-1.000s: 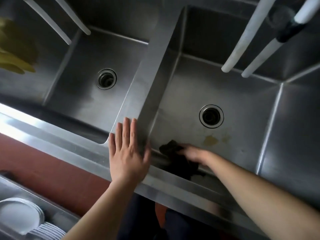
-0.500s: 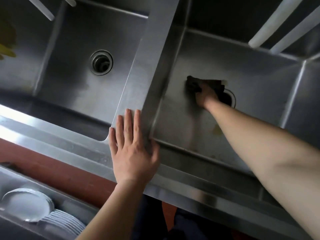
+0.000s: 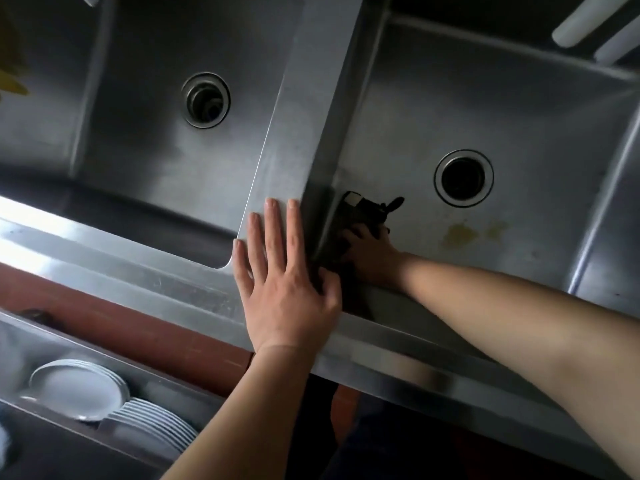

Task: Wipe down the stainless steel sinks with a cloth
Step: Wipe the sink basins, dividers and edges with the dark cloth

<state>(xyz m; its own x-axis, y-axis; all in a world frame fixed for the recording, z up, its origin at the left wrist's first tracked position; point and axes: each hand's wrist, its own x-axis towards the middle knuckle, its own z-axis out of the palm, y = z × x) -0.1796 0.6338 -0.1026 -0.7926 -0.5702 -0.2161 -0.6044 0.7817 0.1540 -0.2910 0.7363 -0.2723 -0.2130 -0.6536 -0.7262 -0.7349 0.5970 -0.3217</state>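
Two stainless steel sinks sit side by side, the left sink (image 3: 145, 157) and the right sink (image 3: 519, 109), split by a flat steel divider (image 3: 304, 109). My right hand (image 3: 372, 259) is down in the right sink's near left corner, pressing a dark cloth (image 3: 363, 211) against the floor beside the divider wall. My left hand (image 3: 284, 282) lies flat, fingers spread, on the near end of the divider and front rim. A yellowish stain (image 3: 460, 233) marks the floor below the right drain (image 3: 464, 177).
The left drain (image 3: 206, 99) is uncovered. White tubes (image 3: 588, 26) hang over the right sink's far corner. Something yellow (image 3: 10, 77) shows at the left edge. Below the front rim, a lower shelf holds stacked white plates (image 3: 104, 400).
My right hand has dragged the cloth from beside the right drain back to the near left corner of the right sink. My left hand has stayed planted on the divider.
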